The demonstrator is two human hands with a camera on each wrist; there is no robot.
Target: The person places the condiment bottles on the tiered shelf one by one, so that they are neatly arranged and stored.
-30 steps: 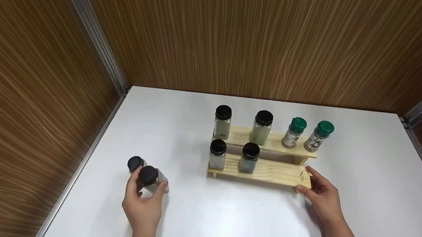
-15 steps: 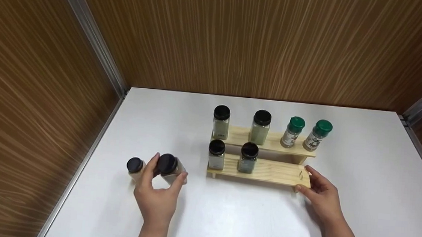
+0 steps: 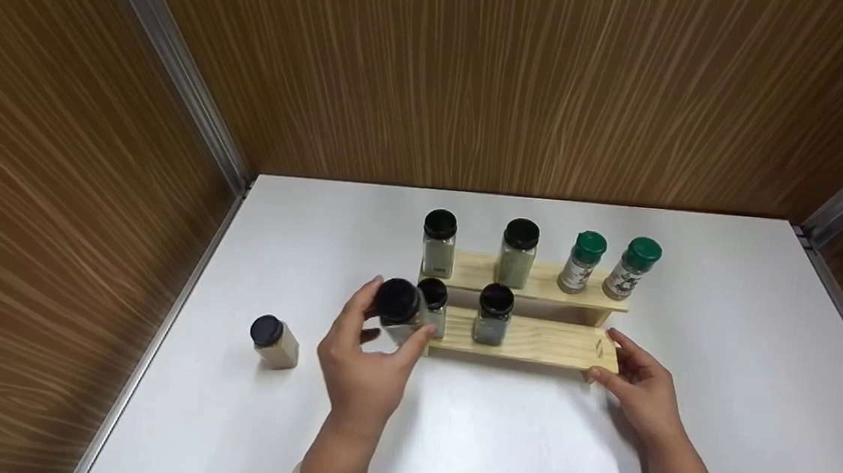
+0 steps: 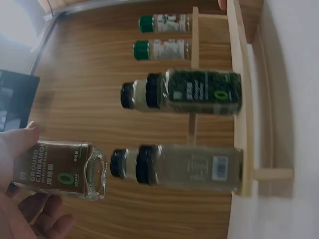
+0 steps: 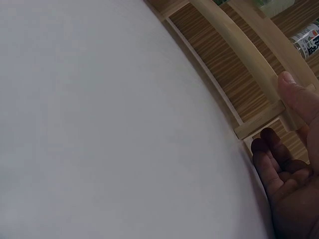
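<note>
In the head view, my left hand (image 3: 365,375) holds a black-capped spice jar (image 3: 400,302) just left of the rack's lower shelf, above the table. Its label reads ground cinnamon in the left wrist view, with the thumb on one side and the fingers curled round the other. My right hand (image 3: 643,385) grips the right end of the wooden two-step spice rack (image 3: 556,341), thumb on the front edge of the lower shelf. Two black-capped jars stand on that shelf; the left one (image 3: 435,322) is partly hidden behind the held jar, and the other jar (image 3: 492,326) is beside it.
The upper shelf carries two black-capped jars (image 3: 516,265) and two green-capped shakers (image 3: 577,271). Another black-capped jar (image 3: 277,345) stands on the white table (image 3: 511,439) at the left. Wood-grain panels (image 3: 479,83) enclose the back and sides.
My left hand has carried the cinnamon jar rightward and away from me, from beside the other loose jar to the rack's left end. The right hand keeps its grip on the rack.
</note>
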